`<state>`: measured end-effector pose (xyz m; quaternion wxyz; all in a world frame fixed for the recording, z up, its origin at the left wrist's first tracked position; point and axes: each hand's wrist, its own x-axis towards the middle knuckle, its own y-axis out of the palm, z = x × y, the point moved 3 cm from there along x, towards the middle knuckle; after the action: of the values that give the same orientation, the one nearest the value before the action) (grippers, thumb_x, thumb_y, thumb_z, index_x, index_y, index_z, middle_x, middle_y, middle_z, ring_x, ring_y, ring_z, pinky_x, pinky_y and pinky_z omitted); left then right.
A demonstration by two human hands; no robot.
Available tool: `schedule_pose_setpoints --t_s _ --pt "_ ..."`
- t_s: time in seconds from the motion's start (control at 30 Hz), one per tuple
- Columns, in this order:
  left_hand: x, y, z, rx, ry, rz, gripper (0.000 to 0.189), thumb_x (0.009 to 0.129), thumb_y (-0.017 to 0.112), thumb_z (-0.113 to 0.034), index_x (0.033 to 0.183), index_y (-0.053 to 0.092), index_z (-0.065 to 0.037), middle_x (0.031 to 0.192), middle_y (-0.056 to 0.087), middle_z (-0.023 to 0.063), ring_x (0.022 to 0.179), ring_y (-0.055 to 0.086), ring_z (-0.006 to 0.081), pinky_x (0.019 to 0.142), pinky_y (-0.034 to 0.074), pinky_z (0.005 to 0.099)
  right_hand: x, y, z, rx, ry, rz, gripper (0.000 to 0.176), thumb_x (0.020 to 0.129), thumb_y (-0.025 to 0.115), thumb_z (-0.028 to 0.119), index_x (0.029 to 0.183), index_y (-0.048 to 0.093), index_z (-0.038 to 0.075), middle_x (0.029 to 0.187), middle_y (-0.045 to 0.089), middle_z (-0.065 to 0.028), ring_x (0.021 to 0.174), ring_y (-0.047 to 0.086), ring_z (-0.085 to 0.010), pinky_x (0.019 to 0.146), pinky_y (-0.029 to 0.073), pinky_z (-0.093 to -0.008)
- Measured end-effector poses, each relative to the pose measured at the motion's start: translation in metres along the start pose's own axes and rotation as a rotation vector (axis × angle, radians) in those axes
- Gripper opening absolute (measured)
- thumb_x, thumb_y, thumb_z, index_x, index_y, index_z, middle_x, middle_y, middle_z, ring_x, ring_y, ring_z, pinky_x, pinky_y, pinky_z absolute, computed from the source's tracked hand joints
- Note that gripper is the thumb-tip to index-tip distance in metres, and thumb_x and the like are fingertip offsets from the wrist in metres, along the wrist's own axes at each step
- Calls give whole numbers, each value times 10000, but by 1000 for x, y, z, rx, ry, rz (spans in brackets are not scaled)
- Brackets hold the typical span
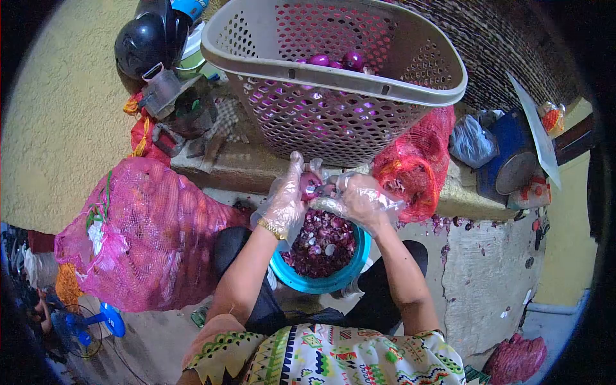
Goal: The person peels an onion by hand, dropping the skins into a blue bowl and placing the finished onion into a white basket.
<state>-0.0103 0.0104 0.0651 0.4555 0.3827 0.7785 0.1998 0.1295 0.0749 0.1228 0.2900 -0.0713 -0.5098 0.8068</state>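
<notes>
My left hand (292, 199), in a clear plastic glove, holds a purple onion (310, 186) above a turquoise basin (308, 283). On the onion's right side, my right hand (364, 200), gloved too, has its fingers closed; whatever lies between them is too small to make out. Dark red onion skins and trimmings (321, 247) fill the basin between my knees. Just beyond my hands stands a tall grey perforated basket (321, 125) with peeled purple onions (351, 61) inside.
A large pink mesh sack of onions (154, 237) sits at the left. Behind my right hand is an open red mesh sack (417, 173). A blue container (510, 157) stands at the right, and a blue fan (96, 321) at the lower left.
</notes>
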Motion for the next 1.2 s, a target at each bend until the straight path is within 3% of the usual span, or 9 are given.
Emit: schedule_pose_setpoints --t_s 0.23,0.33,0.4,0.63,0.8,0.93,1.03,1.13,1.2 --pt "9 -8 1 7 10 93 482 942 597 -506 1041 635 -36 933 647 93 844 650 211 767 608 412 1 -2 0 -15 30 47 558 739 693 683 881 759 148 700 687 -144 629 679 -319 586 519 -439" --pt "7 -10 0 81 33 -21 477 945 591 -504 1038 632 -38 925 651 96 838 655 219 754 611 414 2 -2 1 10 20 20 555 751 692 672 881 752 136 708 687 -152 637 677 -334 593 518 -444" --pt "5 -7 0 63 56 99 481 948 588 -502 1053 632 -35 928 657 101 838 660 224 742 615 412 2 4 -3 88 32 48 540 766 694 652 866 753 124 705 684 -160 641 674 -350 601 519 -452" --pt "19 -15 4 47 15 212 488 958 553 -528 1049 640 -56 927 660 99 817 663 217 710 620 410 2 13 -6 115 12 57 492 791 691 622 838 772 139 689 679 -171 627 672 -348 613 525 -456" --pt "8 -8 0 59 57 42 478 964 541 -534 1035 664 -77 896 661 84 803 661 203 667 615 409 1 15 -5 18 -26 31 487 810 694 581 818 751 97 660 652 -171 600 644 -346 564 484 -451" --pt "-1 -2 -4 113 72 87 481 961 546 -536 1029 670 -76 890 664 75 806 663 199 660 612 399 1 14 -4 -98 -30 73 496 811 687 594 813 752 102 644 646 -166 575 633 -339 548 479 -451" --pt "-3 1 -5 60 71 -12 454 958 566 -518 1023 667 -80 876 666 71 783 667 198 654 611 389 1 9 1 -113 -61 94 514 810 678 611 780 742 102 626 639 -157 559 625 -331 539 476 -451" --pt "-5 3 -6 -71 32 -20 436 952 590 -498 1015 664 -73 841 666 69 760 676 206 646 615 395 -1 12 1 -54 -105 70 507 799 703 596 796 727 90 617 636 -145 557 627 -313 542 481 -432" --pt "1 -4 -6 -35 20 -60 432 945 606 -480 1029 657 -59 844 668 85 766 685 225 672 627 414 0 17 -4 162 -32 -47 506 771 744 578 877 728 84 609 628 -131 549 626 -287 538 473 -406"
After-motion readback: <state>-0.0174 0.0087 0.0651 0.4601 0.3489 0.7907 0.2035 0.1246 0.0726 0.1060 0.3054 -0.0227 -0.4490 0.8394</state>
